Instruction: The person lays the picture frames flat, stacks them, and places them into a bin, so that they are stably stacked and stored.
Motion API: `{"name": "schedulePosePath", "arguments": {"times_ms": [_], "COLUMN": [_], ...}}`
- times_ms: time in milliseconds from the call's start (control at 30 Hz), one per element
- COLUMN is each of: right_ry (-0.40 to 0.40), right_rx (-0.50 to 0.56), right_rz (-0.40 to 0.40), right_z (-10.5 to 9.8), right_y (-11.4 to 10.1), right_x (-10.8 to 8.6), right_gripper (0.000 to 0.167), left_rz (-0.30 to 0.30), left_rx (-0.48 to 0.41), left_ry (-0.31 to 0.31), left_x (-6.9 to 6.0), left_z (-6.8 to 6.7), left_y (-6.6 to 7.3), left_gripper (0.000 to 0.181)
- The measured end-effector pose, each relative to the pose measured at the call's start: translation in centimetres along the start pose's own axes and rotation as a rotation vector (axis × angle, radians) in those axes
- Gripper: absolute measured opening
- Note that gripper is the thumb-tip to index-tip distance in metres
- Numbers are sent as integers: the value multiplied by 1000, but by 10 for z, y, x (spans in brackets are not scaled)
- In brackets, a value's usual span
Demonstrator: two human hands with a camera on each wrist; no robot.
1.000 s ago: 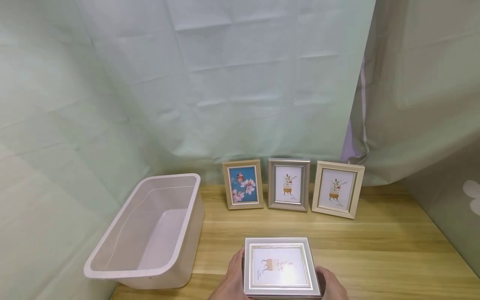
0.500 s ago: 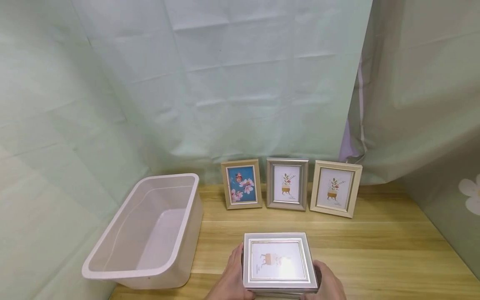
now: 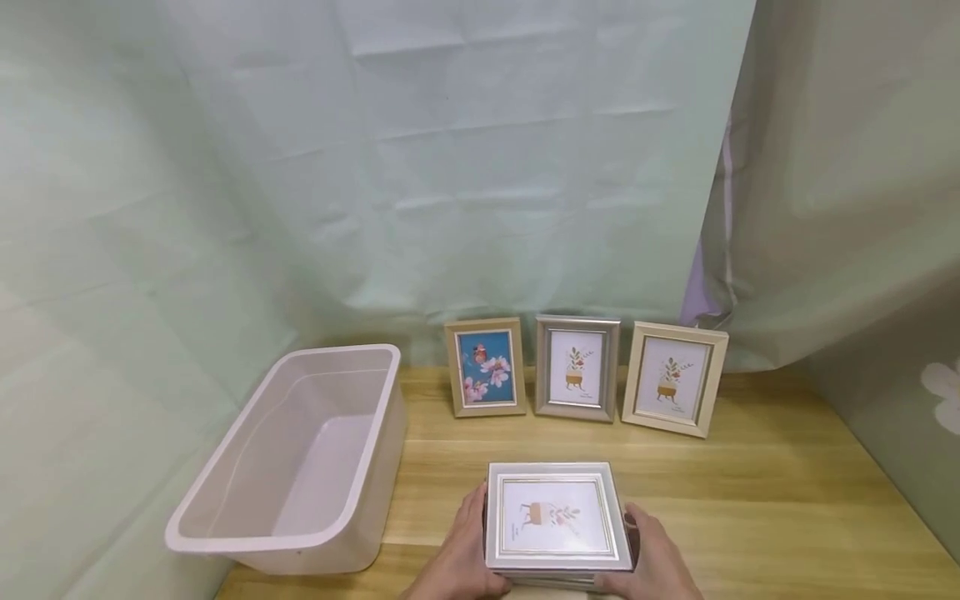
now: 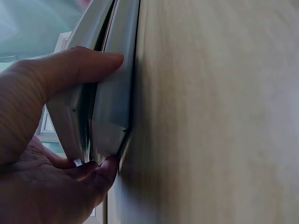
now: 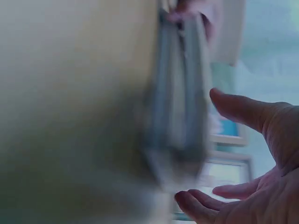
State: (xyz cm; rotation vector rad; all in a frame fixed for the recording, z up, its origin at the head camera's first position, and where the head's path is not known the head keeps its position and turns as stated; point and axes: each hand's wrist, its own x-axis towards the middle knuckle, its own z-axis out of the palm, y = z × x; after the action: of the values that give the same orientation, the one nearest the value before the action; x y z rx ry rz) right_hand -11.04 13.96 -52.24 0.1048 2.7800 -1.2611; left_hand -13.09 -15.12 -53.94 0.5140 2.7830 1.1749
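A stack of picture frames [image 3: 558, 517] lies flat near the front of the wooden table, its top frame silver-white with a potted-plant print turned sideways. At its left end my left hand [image 3: 465, 550] grips the stack. The left wrist view shows the thumb [image 4: 88, 65] along the front side and curled fingers [image 4: 105, 179] at the end. My right hand [image 3: 656, 562] is at the stack's right end. In the right wrist view its thumb [image 5: 243, 107] and fingers [image 5: 201, 205] are spread beside the blurred stack; contact is hard to tell.
Three picture frames stand upright at the back: a tan one [image 3: 486, 367], a grey-silver one [image 3: 577, 368] and a cream one [image 3: 675, 379]. To the left stands a white plastic bin [image 3: 386, 433]. Pale green cloth [image 3: 465, 167] hangs behind and at the sides.
The stack and both hands have shifted slightly away from me. More of the right thumb shows at the front corner, and the glare on the top frame has faded.
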Motion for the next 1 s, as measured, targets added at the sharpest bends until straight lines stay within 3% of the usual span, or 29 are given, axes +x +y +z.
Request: {"name": "schedulePosePath", "arguments": {"times_ms": [200,333,433,633,833,1000], "right_ry": [17,47,43,33,-21,-15], "right_rx": [86,78,46,-96,-241,-303], "right_rz": [-227,-397,-481,-562,-586,-600], "right_z": [-35,-41,-40,-37,-32,-26], "right_y": [-50,-82,-105,-145,-175,-192], "right_x": [25,55,80,130,174,200], "right_gripper": [98,87,84,86,96,92], "left_rz": [-41,-60,-49,-13,-38,-80], "left_rx": [-31,-43,-59,-123,-284,-333], "left_ry": [-13,-40,-51,-59,-82,-86], "left_x": [-4,-6,-8,-13,-18,-20], "left_z": [-3,-4,-4,-4,-5,-5], "left_y": [-1,-1,-2,-6,-9,-8], "left_gripper": [135,135,136,132,121,117]}}
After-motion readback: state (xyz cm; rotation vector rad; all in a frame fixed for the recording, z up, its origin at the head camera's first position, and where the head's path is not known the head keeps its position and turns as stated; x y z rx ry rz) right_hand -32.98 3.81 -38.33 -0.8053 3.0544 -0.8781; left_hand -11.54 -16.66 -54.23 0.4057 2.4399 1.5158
